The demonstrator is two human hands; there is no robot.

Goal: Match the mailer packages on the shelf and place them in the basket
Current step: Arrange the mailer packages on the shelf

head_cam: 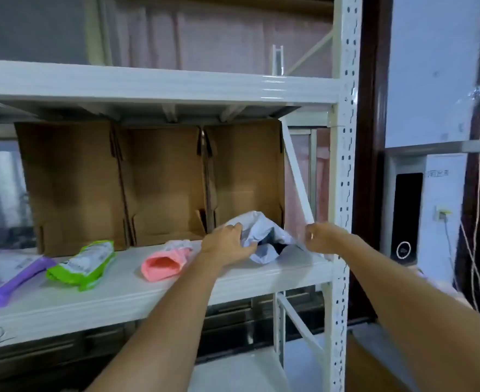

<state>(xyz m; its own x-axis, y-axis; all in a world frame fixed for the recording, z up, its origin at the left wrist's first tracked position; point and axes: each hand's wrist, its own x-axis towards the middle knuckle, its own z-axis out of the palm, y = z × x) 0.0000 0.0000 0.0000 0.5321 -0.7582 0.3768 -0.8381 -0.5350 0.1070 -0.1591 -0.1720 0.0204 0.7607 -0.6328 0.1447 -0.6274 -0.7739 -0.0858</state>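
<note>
A crumpled pale grey-white mailer (pixel 261 236) lies at the right end of the white shelf (pixel 148 295), its mouth open toward me. My left hand (pixel 227 244) grips its left edge. My right hand (pixel 322 236) pinches its right edge next to the shelf upright. Further left on the shelf lie a pink mailer (pixel 163 263), a green mailer (pixel 83 264) and a purple mailer (pixel 4 273), each apart from the others.
Three open cardboard boxes (pixel 159 182) stand on their sides at the back of the shelf. A perforated white upright (pixel 343 193) bounds the shelf on the right. A brown carton (pixel 374 366) sits low right, cables (pixel 476 250) hang beyond it.
</note>
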